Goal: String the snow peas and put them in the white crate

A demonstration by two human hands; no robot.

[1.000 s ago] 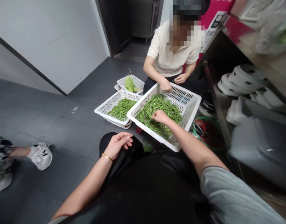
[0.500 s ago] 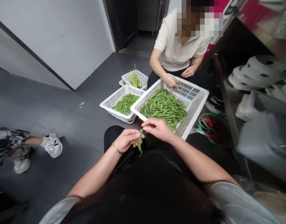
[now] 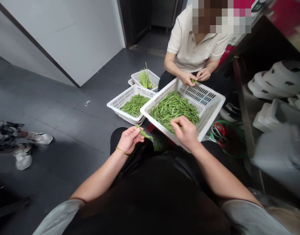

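My left hand [image 3: 130, 139], with a gold bracelet at the wrist, pinches a green pea pod [image 3: 146, 134] between thumb and fingers. The pod points right and slightly down. My right hand [image 3: 185, 132] is over the near side of the large white basket [image 3: 212, 122], fingers curled and closed by the pods. What its fingertips hold, if anything, I cannot make out. A heap of pea pods [image 3: 175, 106] fills much of that basket. To its left, a smaller white basket [image 3: 115, 103] holds more pea pods [image 3: 135, 104].
Opposite me sits a co-worker [image 3: 196, 45], both hands at the far rim with a green pod. Behind the small basket stands another basket [image 3: 152, 74] with long green stalks. A green tub [image 3: 229, 137] and a shelf with white containers [image 3: 269, 114] are on the right. Someone's shoes [image 3: 23, 156] show at left.
My hands have moved apart: the right one went right over the basket, the left slightly left with the pod, now turned sideways. The co-worker's hands came together. The person at left shifted their feet.
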